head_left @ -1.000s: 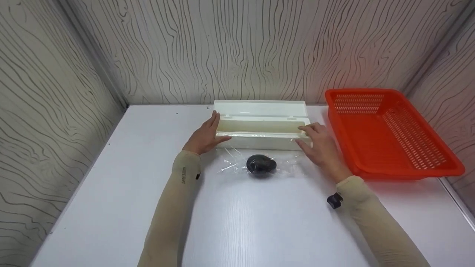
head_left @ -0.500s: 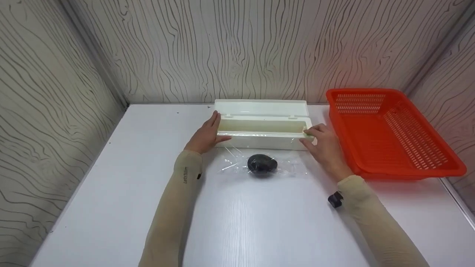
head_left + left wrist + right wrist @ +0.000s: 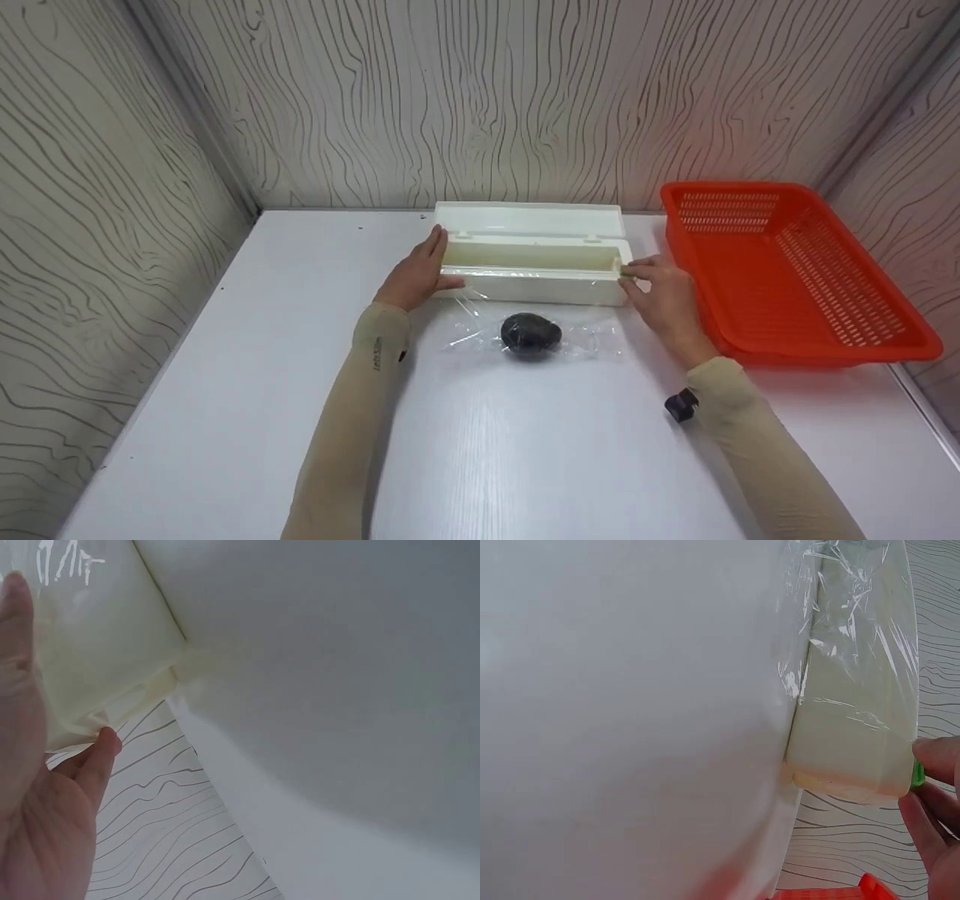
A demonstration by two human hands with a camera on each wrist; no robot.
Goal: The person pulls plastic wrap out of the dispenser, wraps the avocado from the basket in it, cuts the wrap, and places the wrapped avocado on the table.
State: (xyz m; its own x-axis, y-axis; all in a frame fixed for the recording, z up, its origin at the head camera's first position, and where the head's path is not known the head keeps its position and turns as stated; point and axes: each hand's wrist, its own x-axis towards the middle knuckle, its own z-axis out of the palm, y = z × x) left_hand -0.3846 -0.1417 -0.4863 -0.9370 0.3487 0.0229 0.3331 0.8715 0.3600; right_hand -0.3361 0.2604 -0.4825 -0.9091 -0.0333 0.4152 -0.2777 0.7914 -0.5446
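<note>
A white cling film dispenser (image 3: 536, 290) lies along the back of the table with its lid (image 3: 529, 219) raised behind it. My left hand (image 3: 412, 277) grips its left end, thumb across the front and fingers at the end wall. At the right end my right hand (image 3: 664, 296) pinches a small green slide cutter (image 3: 918, 774), partly hidden by the fingers. Clear cling film (image 3: 592, 341) hangs over the dispenser's front and spreads onto the table. On that film sits a dark, egg-shaped avocado (image 3: 529, 334).
A red plastic basket (image 3: 810, 349) with slotted walls stands to the right, close to my right hand. Wood-patterned panels (image 3: 480, 105) rise behind the table and at both sides. The white table (image 3: 480, 457) extends in front of the avocado.
My right hand has shifted slightly right along the dispenser's front edge, and its fingers have closed on the green slide cutter. The left hand keeps its grip; the avocado stays put.
</note>
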